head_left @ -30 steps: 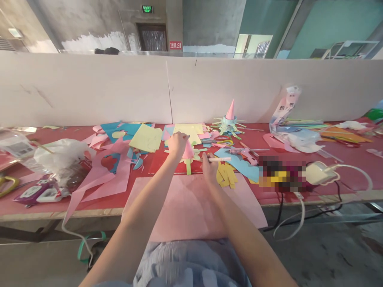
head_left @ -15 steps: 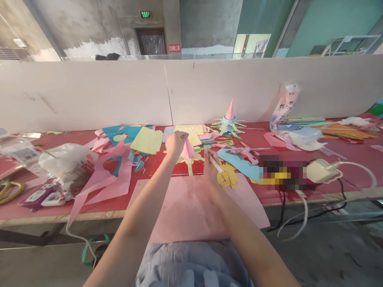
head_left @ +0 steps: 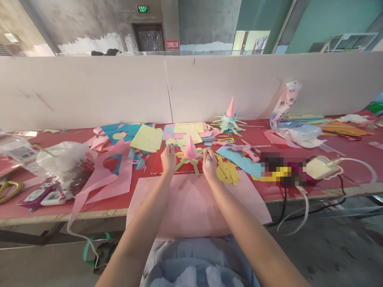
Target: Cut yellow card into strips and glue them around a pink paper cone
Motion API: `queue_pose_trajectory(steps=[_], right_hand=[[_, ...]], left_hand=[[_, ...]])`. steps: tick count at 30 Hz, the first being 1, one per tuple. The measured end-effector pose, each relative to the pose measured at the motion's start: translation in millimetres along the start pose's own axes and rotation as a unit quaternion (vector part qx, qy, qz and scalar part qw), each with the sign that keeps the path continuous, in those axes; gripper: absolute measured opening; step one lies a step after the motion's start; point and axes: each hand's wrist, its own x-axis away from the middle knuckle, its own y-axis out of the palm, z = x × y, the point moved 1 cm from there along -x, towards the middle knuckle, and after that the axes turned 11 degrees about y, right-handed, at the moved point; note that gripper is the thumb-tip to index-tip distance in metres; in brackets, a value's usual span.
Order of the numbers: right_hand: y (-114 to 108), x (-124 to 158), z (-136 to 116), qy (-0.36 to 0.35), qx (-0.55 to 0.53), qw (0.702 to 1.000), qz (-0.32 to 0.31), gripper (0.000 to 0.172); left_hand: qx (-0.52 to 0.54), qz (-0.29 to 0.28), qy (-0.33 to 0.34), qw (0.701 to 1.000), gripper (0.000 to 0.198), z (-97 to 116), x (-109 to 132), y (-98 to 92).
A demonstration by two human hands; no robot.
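Observation:
In front of me a pink paper cone (head_left: 190,149) stands point up. Green paper strips (head_left: 196,168) spread outward from around its base, above a red sheet (head_left: 157,164). My left hand (head_left: 168,159) is on the cone's left side, fingers pinched; what lies between them, if anything, is hidden. On the other side, my right hand (head_left: 210,164) is closed around a thin white stick (head_left: 208,159), with its fingers close to the end of a green strip. Cut yellow paper strips (head_left: 229,172) lie in a pile beside this hand.
A similar paper model (head_left: 229,119) with a pink cone stands by the white partition (head_left: 119,89). A pink glue gun (head_left: 249,153) rests on blue paper (head_left: 239,160). Plastic bags, paper scraps and yellow-handled scissors (head_left: 10,190) lie on the red table. A white cable (head_left: 306,215) hangs over the front edge.
My left hand has moved off the cone's tip, down and left to its side. The cone now shows in full. My right hand has turned, its white stick now more upright.

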Motion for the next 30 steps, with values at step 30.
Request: queue_pose_trajectory(steps=[30], right_hand=[[1, 4, -8, 0.028, -0.021, 0.997, -0.074, 0.027]], left_hand=[[-0.157, -0.246, 0.081, 0.953, 0.020, 9, 17, 19.7]])
